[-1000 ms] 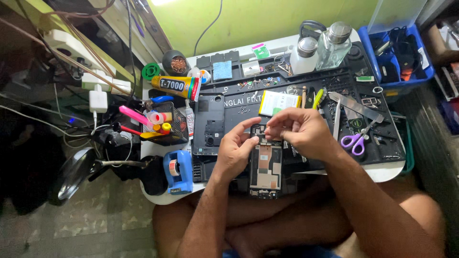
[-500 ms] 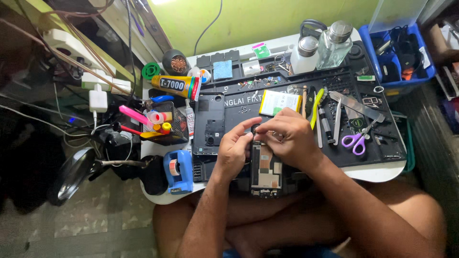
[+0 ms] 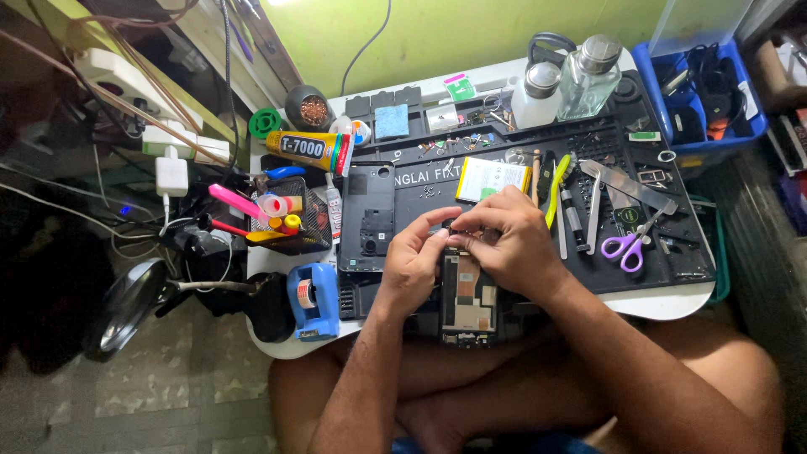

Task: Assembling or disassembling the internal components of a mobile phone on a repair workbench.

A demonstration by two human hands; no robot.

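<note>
1. Centrally, low in the frame: opened phone (image 3: 467, 301), back off, boards exposed, lying at the near edge of the black mat (image 3: 521, 155).
2. Left hand (image 3: 414, 262): fingers curled narrow, tips pressed at the phone's upper end. Whether it pinches a part or only steadies the frame, I cannot tell.
3. Right hand (image 3: 509, 240): fingers bunched close over the same spot, touching the left fingertips. Any tool or part between them is not visible.
4. Risk: phone sits partly over the mat's near edge, above the lap; a hard push could tip it off.
5. Risk: bare fingers work on open boards; a slip could strain a connector or a thin cable.
6. Risk: tiny screws lie loose on the mat, centre-top; a sweep of the wrist could scatter them.
7. Nearby: back cover (image 3: 367, 214) left of the hands; battery (image 3: 493, 178) just above them; scissors (image 3: 626, 245) to the right.
8. Hidden: the phone's top end, under both hands. Lower end is dim. The blue bin (image 3: 702, 139), upper right, is cut by the frame.
</note>
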